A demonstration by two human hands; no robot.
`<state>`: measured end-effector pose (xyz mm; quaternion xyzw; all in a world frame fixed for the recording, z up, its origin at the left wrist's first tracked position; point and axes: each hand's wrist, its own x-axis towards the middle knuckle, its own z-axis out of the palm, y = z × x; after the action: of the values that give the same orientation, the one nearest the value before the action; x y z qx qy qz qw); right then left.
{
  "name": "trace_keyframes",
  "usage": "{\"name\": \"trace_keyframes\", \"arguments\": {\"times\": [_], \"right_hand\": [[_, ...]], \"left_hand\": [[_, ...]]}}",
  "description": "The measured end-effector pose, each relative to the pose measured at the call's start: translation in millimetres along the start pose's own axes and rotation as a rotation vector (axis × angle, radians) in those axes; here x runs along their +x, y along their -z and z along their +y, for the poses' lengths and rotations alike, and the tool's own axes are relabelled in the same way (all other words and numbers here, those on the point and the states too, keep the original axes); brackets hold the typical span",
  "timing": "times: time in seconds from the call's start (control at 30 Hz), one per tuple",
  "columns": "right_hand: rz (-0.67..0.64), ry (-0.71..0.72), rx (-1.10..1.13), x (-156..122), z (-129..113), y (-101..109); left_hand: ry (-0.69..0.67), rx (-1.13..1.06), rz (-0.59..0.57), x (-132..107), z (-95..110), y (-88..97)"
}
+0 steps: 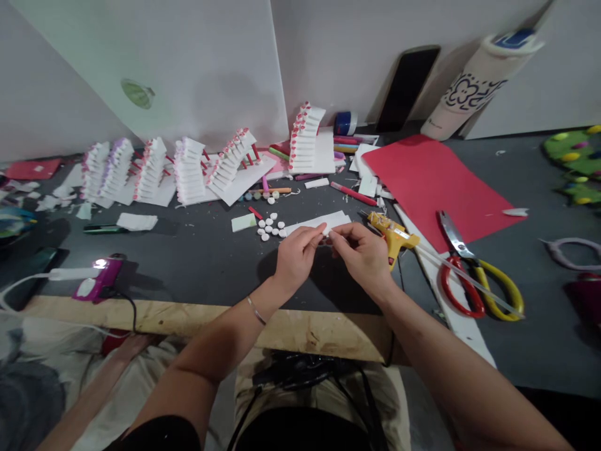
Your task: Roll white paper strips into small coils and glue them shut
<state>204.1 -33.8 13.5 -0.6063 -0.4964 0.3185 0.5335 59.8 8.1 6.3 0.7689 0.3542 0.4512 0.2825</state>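
My left hand (297, 257) and my right hand (361, 254) meet over the dark table, fingers pinched together on a small white foam piece (325, 230). Just beyond them lies a white foam strip (319, 221) and a cluster of several small white round discs (270, 228). A yellow glue gun (393, 237) lies right beside my right hand. A row of white stepped foam models with pink edges (188, 169) stands along the back wall.
A red paper sheet (432, 181) lies at the right with red-and-yellow scissors (474, 275) by it. A pink glue gun (96, 282) rests at the left near the wooden table edge (300, 329). Markers, a tape roll (346, 123) and paper scraps clutter the back.
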Motion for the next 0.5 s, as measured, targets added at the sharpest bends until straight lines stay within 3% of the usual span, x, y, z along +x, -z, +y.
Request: {"name": "trace_keyframes", "arguments": {"times": [0.17,0.33,0.5], "right_hand": [[-0.105,0.010,-0.003,3.4,-0.5,5.9],[-0.137,0.048,-0.042,4.9,0.5,8.8],[-0.055,0.030,-0.117,3.9,0.2,8.0]], "left_hand": [[0.062,-0.060,-0.041,6.8,-5.2,9.1],[0.016,-0.080,-0.153,9.7,-6.7,10.9],[0.059,-0.084,-0.090,6.0,-5.5,7.1]]}}
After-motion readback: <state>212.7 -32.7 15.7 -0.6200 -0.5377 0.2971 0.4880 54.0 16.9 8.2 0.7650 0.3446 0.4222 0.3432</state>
